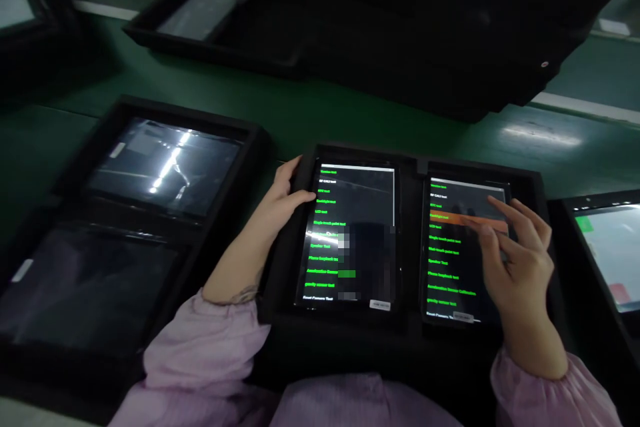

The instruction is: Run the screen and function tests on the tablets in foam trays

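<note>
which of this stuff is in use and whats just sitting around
In use:
left hand at the edge of the black-framed tablet showing a green text menu
right hand over a second black-framed tablet with an orange-highlighted row

Just sitting:
dark tablets in a black tray at left
lit tablet at far right
green workbench

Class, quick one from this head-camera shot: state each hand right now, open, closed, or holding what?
Left hand: open, fingers on the edge of the left tablet.
Right hand: open, holding nothing, fingers over the right tablet.
</note>
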The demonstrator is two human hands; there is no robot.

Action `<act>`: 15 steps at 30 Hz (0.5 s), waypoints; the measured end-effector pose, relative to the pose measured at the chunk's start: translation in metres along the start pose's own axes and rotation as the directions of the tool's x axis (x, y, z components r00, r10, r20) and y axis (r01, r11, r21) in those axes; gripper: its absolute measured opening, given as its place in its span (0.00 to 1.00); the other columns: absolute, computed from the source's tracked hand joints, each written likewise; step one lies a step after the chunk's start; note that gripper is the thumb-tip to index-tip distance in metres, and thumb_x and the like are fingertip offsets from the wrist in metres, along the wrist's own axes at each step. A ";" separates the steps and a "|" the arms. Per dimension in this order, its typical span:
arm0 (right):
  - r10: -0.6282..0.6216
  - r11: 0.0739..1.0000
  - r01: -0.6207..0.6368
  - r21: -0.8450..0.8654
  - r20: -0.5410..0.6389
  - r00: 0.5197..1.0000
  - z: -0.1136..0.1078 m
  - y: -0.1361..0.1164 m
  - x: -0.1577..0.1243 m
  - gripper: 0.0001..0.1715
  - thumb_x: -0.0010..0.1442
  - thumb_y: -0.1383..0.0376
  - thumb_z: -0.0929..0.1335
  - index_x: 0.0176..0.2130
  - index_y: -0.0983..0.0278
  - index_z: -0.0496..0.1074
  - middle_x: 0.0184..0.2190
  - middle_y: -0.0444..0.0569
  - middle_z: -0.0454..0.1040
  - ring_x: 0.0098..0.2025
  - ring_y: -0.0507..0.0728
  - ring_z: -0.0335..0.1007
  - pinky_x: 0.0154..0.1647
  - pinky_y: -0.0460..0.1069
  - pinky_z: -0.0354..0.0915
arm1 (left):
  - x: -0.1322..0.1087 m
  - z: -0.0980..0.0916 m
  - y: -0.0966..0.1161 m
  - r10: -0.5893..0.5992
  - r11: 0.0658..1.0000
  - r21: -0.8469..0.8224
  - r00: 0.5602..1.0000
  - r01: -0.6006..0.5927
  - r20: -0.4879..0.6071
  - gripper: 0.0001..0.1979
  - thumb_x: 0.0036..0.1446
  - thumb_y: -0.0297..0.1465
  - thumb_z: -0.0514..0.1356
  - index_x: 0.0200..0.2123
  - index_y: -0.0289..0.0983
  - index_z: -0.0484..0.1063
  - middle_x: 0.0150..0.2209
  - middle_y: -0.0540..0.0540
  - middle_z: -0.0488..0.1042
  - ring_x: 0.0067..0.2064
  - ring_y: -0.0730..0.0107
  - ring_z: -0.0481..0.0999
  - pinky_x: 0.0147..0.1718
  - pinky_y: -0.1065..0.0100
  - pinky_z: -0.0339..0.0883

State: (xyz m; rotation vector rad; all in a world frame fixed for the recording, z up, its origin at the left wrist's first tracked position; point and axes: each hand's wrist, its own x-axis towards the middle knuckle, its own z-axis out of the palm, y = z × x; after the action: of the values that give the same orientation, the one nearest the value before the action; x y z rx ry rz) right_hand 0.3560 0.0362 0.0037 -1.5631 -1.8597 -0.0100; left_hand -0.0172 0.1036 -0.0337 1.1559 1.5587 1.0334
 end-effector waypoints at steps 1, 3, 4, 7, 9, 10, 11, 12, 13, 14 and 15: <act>0.002 1.000 -0.001 0.011 -0.018 1.000 -0.001 -0.001 0.001 0.18 0.74 0.61 0.66 0.43 0.56 0.86 0.57 0.53 0.80 0.65 0.72 0.69 0.59 0.72 0.71 | -0.001 -0.001 0.002 -0.007 1.000 0.004 1.000 0.007 0.022 0.42 0.48 0.36 0.69 0.68 0.47 0.67 0.70 0.42 0.65 0.73 0.43 0.64 0.74 0.44 0.54; 0.012 0.999 -0.010 0.041 -0.041 0.999 -0.002 -0.005 0.003 0.18 0.75 0.61 0.66 0.43 0.56 0.86 0.54 0.54 0.81 0.62 0.71 0.72 0.54 0.69 0.74 | -0.002 -0.002 0.005 -0.019 1.000 0.013 0.998 0.018 0.066 0.45 0.47 0.37 0.71 0.70 0.46 0.64 0.73 0.40 0.60 0.75 0.42 0.59 0.74 0.45 0.51; 0.018 0.998 -0.015 0.056 -0.047 0.999 -0.003 -0.006 0.004 0.18 0.75 0.62 0.66 0.43 0.57 0.86 0.53 0.54 0.81 0.61 0.70 0.73 0.51 0.67 0.76 | -0.002 -0.003 0.006 -0.010 0.999 0.042 0.997 0.006 0.080 0.47 0.47 0.38 0.71 0.71 0.45 0.62 0.73 0.39 0.58 0.75 0.42 0.58 0.75 0.44 0.50; 0.027 0.997 -0.023 0.080 -0.057 0.998 -0.004 -0.008 0.006 0.17 0.74 0.63 0.66 0.43 0.57 0.86 0.52 0.54 0.82 0.57 0.67 0.76 0.45 0.62 0.78 | 0.000 -0.004 0.009 0.029 0.988 0.146 0.994 -0.044 0.108 0.51 0.46 0.40 0.72 0.73 0.41 0.59 0.73 0.35 0.57 0.76 0.41 0.56 0.75 0.43 0.47; 0.030 0.997 -0.025 0.074 -0.072 0.997 -0.005 -0.008 0.006 0.17 0.74 0.63 0.66 0.43 0.58 0.86 0.51 0.55 0.82 0.54 0.66 0.77 0.44 0.61 0.77 | 0.000 -0.004 0.011 0.026 0.989 0.142 0.991 -0.045 0.132 0.51 0.47 0.41 0.72 0.73 0.42 0.59 0.74 0.36 0.57 0.76 0.41 0.56 0.75 0.43 0.47; 0.036 0.997 -0.030 0.073 -0.081 0.996 -0.005 -0.007 0.005 0.17 0.74 0.63 0.66 0.43 0.59 0.86 0.51 0.55 0.82 0.53 0.65 0.78 0.43 0.60 0.77 | -0.002 -0.004 0.013 0.010 0.994 0.102 0.990 -0.024 0.138 0.50 0.48 0.41 0.71 0.73 0.44 0.59 0.75 0.37 0.57 0.76 0.42 0.58 0.75 0.42 0.49; 0.041 0.996 -0.034 0.078 -0.091 0.995 -0.005 -0.006 0.005 0.18 0.74 0.62 0.66 0.42 0.60 0.86 0.51 0.56 0.82 0.49 0.64 0.79 0.41 0.59 0.76 | -0.005 -0.006 0.015 -0.010 0.999 0.048 0.992 0.004 0.127 0.48 0.49 0.42 0.71 0.72 0.45 0.60 0.75 0.38 0.59 0.75 0.42 0.60 0.74 0.42 0.52; 0.048 0.996 -0.039 0.085 -0.099 0.994 -0.005 -0.004 0.004 0.18 0.74 0.62 0.66 0.42 0.60 0.86 0.51 0.56 0.82 0.45 0.61 0.80 0.40 0.57 0.76 | -0.011 -0.008 0.017 -0.025 1.000 -0.007 0.995 0.026 0.097 0.46 0.50 0.42 0.70 0.71 0.46 0.62 0.74 0.38 0.61 0.75 0.41 0.62 0.73 0.41 0.55; 0.055 0.995 -0.045 0.090 -0.106 0.993 -0.005 -0.003 0.004 0.18 0.74 0.61 0.66 0.41 0.61 0.86 0.50 0.55 0.83 0.41 0.59 0.81 0.38 0.56 0.75 | -0.020 -0.012 0.020 -0.030 0.998 -0.054 0.999 0.032 0.038 0.43 0.50 0.42 0.70 0.69 0.45 0.65 0.73 0.38 0.64 0.73 0.41 0.64 0.72 0.40 0.57; 0.060 0.995 -0.050 0.091 -0.115 0.992 -0.006 -0.002 0.004 0.19 0.74 0.61 0.66 0.40 0.61 0.86 0.50 0.55 0.83 0.38 0.57 0.80 0.37 0.55 0.74 | -0.031 -0.019 0.023 -0.023 0.996 -0.082 0.999 0.019 -0.042 0.40 0.50 0.42 0.70 0.67 0.45 0.68 0.70 0.37 0.68 0.72 0.41 0.67 0.71 0.40 0.60; 0.064 0.995 -0.053 0.090 -0.124 0.990 -0.006 -0.002 0.004 0.19 0.74 0.60 0.66 0.39 0.61 0.86 0.49 0.55 0.83 0.36 0.56 0.80 0.36 0.54 0.73 | -0.044 -0.029 0.025 -0.005 0.997 -0.083 0.991 -0.006 -0.133 0.37 0.51 0.42 0.70 0.65 0.43 0.70 0.68 0.36 0.72 0.70 0.41 0.70 0.70 0.40 0.61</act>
State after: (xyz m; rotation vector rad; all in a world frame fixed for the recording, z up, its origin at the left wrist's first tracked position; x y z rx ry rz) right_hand 0.3576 0.0362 0.0108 -1.5213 -1.6936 -0.0020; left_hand -0.0331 0.0633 0.0052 1.0484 1.6032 1.1854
